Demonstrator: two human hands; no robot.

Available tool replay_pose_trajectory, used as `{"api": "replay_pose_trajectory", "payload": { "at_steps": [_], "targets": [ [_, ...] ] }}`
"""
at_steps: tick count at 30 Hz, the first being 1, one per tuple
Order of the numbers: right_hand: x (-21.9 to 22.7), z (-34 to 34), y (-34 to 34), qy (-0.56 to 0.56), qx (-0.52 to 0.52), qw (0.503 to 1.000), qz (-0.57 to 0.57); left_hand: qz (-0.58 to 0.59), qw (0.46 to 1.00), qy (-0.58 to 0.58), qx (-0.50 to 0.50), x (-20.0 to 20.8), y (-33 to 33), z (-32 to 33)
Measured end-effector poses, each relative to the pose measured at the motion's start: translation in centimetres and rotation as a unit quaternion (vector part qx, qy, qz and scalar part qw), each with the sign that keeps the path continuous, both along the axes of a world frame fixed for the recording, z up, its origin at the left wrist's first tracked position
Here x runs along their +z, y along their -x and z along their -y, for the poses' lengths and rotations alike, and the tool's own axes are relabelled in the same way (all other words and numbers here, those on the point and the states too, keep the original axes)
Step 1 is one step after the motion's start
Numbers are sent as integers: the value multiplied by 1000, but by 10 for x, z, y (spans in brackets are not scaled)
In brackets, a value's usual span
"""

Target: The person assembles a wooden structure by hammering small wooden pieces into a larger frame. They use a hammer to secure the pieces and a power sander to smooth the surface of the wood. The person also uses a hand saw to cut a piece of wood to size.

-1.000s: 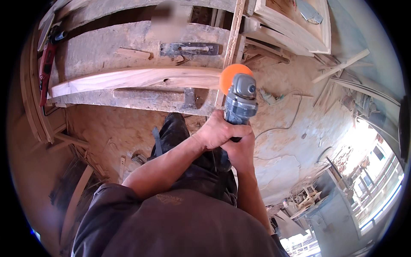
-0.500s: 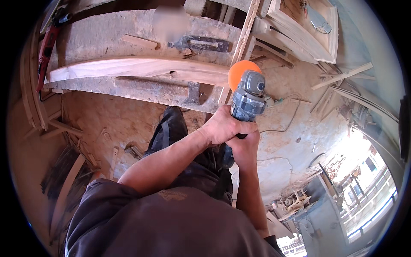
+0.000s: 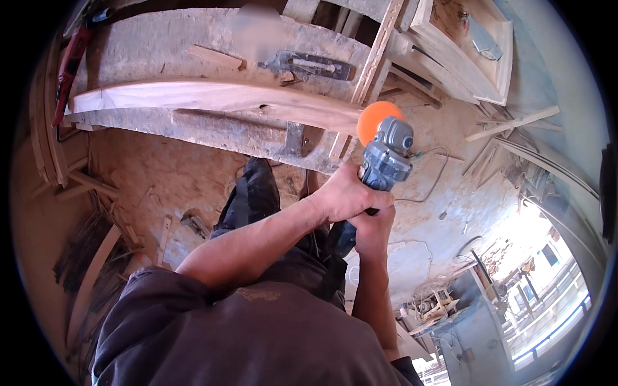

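Observation:
Both my hands are wrapped around an angle grinder (image 3: 386, 161) with a grey gear head and a round orange disc (image 3: 377, 121). My left hand (image 3: 349, 195) grips the body just behind the head. My right hand (image 3: 374, 225) closes on the handle below it, its fingers partly hidden. The disc is at the right end of a long, slightly curved wooden board (image 3: 212, 96); whether it touches the wood I cannot tell. The board lies along a dusty workbench (image 3: 148, 38) and has a small dark knot.
A dark hand plane (image 3: 315, 65) and a wood offcut (image 3: 215, 56) lie on the bench behind the board. At the far left is a red tool (image 3: 74, 61). A wooden drawer box (image 3: 473, 51) stands at the far right. A cord (image 3: 441, 177) trails across the floor.
My hands and the grinder have shifted slightly right and toward me in the picture. The view has moved a little, and the disc remains near the board's right end.

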State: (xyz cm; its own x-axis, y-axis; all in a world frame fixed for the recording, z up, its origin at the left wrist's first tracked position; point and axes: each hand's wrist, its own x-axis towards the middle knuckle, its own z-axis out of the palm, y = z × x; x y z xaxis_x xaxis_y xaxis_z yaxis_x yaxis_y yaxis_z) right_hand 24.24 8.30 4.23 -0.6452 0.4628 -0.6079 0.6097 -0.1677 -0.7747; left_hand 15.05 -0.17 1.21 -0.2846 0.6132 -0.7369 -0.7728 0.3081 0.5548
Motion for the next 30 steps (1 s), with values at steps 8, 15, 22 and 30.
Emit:
{"api": "replay_pose_trajectory", "payload": {
  "at_steps": [8,15,22,30],
  "targets": [
    [0,-10,3,-11,9,1000,11,24,998,-16,50,-6,-3,-10],
    [-1,-15,-7,7,-2,1000,1,13,1000,-5,-10,4,4,-16],
    [-3,-2,-3,14,19,1000,-7,27,999,-10,27,-5,-6,3],
    [-4,11,4,17,41,999,-10,58,996,-23,58,6,4,18]
  ]
}}
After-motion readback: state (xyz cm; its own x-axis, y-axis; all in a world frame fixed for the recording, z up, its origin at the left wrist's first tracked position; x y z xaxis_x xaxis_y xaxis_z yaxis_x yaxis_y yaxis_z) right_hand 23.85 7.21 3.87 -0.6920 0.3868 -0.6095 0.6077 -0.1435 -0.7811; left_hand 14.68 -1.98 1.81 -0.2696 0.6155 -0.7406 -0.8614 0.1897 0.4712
